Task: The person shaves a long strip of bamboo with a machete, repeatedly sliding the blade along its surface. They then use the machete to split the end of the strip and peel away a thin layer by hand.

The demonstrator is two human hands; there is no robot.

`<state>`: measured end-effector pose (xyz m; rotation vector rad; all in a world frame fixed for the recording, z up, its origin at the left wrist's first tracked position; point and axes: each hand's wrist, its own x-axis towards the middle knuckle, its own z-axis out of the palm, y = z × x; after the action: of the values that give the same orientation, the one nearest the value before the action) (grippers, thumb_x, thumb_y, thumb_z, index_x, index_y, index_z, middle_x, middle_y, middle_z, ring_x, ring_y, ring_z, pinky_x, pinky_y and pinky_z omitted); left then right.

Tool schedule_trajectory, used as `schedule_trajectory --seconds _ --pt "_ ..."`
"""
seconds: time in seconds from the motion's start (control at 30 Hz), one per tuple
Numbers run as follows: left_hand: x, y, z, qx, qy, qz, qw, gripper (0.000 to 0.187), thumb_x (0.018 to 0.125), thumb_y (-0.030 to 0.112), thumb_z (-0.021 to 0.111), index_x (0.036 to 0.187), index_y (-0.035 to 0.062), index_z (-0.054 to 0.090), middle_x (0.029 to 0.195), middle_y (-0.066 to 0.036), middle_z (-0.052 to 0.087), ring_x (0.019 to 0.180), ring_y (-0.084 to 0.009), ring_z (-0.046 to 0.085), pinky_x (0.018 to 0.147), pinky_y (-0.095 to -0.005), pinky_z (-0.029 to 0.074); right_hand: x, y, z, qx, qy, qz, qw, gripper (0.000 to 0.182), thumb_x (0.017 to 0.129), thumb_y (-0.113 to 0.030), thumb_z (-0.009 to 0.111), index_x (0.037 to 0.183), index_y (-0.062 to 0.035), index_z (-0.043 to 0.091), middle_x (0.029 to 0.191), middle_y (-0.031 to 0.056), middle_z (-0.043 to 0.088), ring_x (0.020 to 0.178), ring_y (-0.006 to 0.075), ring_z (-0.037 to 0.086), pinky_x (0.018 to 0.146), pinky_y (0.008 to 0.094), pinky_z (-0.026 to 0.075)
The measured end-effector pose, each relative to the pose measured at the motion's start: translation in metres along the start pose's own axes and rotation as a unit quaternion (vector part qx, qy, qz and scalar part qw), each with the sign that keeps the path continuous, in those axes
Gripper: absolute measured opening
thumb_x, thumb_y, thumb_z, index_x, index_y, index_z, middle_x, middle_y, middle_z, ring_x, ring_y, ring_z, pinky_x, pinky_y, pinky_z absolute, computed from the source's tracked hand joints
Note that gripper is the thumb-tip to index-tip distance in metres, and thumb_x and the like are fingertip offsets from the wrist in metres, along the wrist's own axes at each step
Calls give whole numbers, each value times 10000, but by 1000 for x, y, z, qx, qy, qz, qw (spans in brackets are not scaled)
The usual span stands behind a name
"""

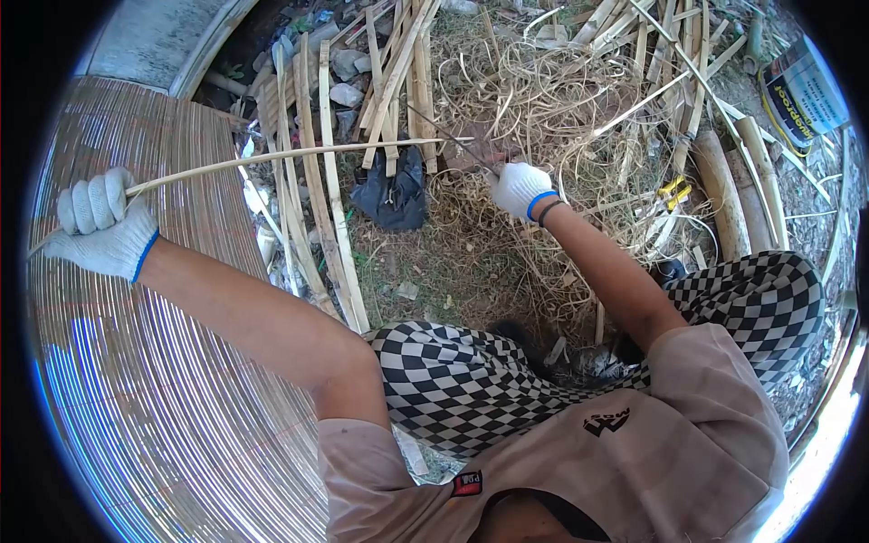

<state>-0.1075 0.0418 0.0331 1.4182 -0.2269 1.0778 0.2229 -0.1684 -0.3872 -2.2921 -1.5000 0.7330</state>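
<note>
My left hand (104,222), in a white glove with a blue cuff, is closed round a long thin bamboo strip (281,155) at the far left. The strip runs right, nearly level, and its pale end lies near my right hand (522,188). That hand, gloved the same way, is closed on the handle of a long dark blade (462,146), which slants up and left from the fist. Blade and strip cross just left of my right hand; whether they touch is hard to tell. The handle is mostly hidden by the glove.
Curly bamboo shavings (561,109) cover the ground ahead. Split bamboo pieces (335,208) lie left of centre beside a black plastic bag (395,188). Bamboo poles (721,195), a yellow tool (673,192) and a bucket (804,95) are at right. A slatted bamboo mat (172,362) spans the left.
</note>
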Motion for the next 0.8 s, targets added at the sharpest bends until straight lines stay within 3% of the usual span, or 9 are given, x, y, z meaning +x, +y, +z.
schedule_trajectory --seconds 0.1,0.2,0.23,0.33,0.47,0.57,0.63,0.7,0.8 --pt "-8 -8 8 -2 18 32 999 731 970 799 258 583 187 359 477 47 237 397 -93 159 389 -272 193 15 50 39 -38 -20 -9 999 464 979 -407 524 996 -5 755 994 236 743 954 406 722 841 466 581" --pt "-10 -13 32 147 254 108 950 627 1046 661 352 684 150 382 543 36 219 455 -106 152 413 -280 193 22 81 57 -22 -26 19 999 486 969 -441 555 1055 6 726 1024 245 736 960 407 714 846 476 572" --pt "-16 -12 36 133 262 139 946 496 1091 501 404 788 108 399 606 17 259 504 -113 184 447 -281 208 6 71 43 -15 -20 34 999 488 965 -451 565 1082 1 707 994 251 736 949 410 715 848 478 571" --pt "-19 1 58 183 375 183 890 372 1088 319 415 802 81 400 626 -4 249 535 -133 193 486 -298 224 -22 29 -5 -44 55 52 996 542 923 -471 644 1199 -5 618 995 266 719 962 415 712 862 489 566" --pt "-32 27 41 120 355 205 904 259 1070 217 354 882 61 441 692 -15 335 564 -144 257 539 -323 280 -37 -43 -86 -88 193 -172 962 674 839 -450 766 1303 -23 527 1202 216 641 1043 385 691 864 473 563" --pt "-34 31 59 81 385 243 887 232 1050 184 356 905 37 461 736 -41 387 621 -171 339 591 -348 330 -35 -65 -138 -68 203 -323 922 508 897 -432 719 1212 -60 574 1074 228 690 934 412 697 821 487 561" --pt "-38 38 40 -27 351 259 900 202 1055 155 408 956 5 499 780 -72 443 694 -205 439 661 -381 409 -39 -66 -180 -101 136 -299 939 433 932 -399 688 1175 -55 586 983 217 696 893 414 696 784 496 549" --pt "-33 39 3 -71 421 248 870 152 1053 119 454 994 -5 520 817 -88 481 738 -232 497 727 -416 463 -57 -67 -223 -128 105 -280 946 306 990 -321 625 1092 -34 608 832 219 683 819 420 689 714 501 528" --pt "-33 13 -13 -57 427 241 870 107 1045 76 511 1064 -25 538 918 -128 551 830 -280 575 836 -471 520 -87 -65 -274 -26 77 -258 963 313 1006 -319 610 1032 -9 643 774 137 682 710 279 704 681 401 559"
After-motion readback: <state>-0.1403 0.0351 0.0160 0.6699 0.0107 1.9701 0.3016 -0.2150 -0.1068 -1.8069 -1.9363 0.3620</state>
